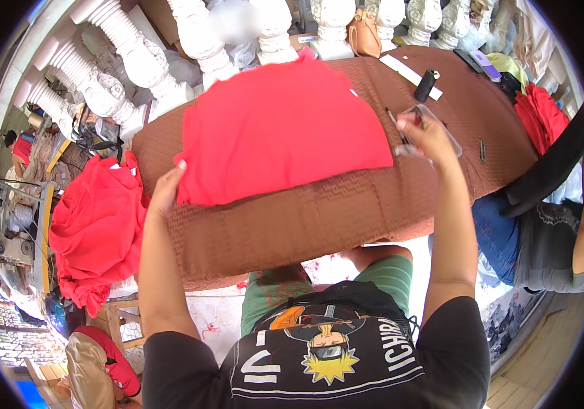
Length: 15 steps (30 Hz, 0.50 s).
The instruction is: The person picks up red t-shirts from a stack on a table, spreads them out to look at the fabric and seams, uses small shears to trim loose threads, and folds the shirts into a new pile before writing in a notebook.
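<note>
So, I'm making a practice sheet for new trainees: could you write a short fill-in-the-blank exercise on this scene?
1. The left hand touches a cloth whose colour is ____.
2. The right hand is nearer than the left to a spool whose colour is ____.
3. The colour of the cover on the table is ____.
4. As the person sees it, the spool lies to the cloth's ____.

Missing words: red; black; brown; right.

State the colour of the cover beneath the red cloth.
The cover is brown, best seen in the head view.
</note>
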Each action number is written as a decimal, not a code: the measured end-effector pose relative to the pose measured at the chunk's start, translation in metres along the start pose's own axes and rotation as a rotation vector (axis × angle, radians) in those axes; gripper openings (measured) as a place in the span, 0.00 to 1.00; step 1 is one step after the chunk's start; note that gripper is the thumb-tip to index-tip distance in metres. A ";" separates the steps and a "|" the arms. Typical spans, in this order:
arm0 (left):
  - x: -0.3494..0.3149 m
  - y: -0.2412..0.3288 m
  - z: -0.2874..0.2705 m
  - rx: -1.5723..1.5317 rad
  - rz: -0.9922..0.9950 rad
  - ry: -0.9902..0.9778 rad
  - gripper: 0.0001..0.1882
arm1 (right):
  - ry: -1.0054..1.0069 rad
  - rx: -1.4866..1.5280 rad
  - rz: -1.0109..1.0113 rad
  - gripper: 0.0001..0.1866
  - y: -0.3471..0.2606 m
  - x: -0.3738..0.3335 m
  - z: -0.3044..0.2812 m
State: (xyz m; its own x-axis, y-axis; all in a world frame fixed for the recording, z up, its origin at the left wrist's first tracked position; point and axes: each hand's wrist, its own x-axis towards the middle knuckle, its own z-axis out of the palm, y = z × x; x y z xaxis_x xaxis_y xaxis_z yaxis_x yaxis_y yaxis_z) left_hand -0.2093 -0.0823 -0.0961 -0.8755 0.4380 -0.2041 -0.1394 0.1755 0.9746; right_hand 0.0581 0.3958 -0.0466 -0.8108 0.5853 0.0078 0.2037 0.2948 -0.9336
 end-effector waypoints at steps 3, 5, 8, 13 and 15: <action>-0.012 -0.027 0.006 0.084 0.146 0.080 0.27 | -0.017 -0.064 0.137 0.18 0.043 -0.002 0.020; -0.018 -0.028 0.013 0.216 0.234 0.163 0.24 | -0.013 -0.135 0.170 0.17 0.056 -0.002 0.033; -0.024 -0.013 0.019 0.769 0.194 0.287 0.20 | 0.110 -0.238 0.119 0.17 0.050 0.006 0.050; -0.025 0.059 0.000 0.072 0.436 0.338 0.16 | 0.123 0.545 -0.014 0.11 -0.014 0.012 0.040; -0.035 0.097 -0.013 -0.270 0.601 0.316 0.14 | 0.171 0.596 -0.216 0.13 -0.045 0.006 0.023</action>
State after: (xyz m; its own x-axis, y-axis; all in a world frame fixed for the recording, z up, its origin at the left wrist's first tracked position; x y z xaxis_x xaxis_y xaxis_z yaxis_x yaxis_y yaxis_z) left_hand -0.1982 -0.0923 0.0065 -0.9229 0.1076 0.3698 0.3336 -0.2564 0.9072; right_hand 0.0315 0.3683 -0.0125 -0.6911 0.6859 0.2279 -0.3322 -0.0215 -0.9430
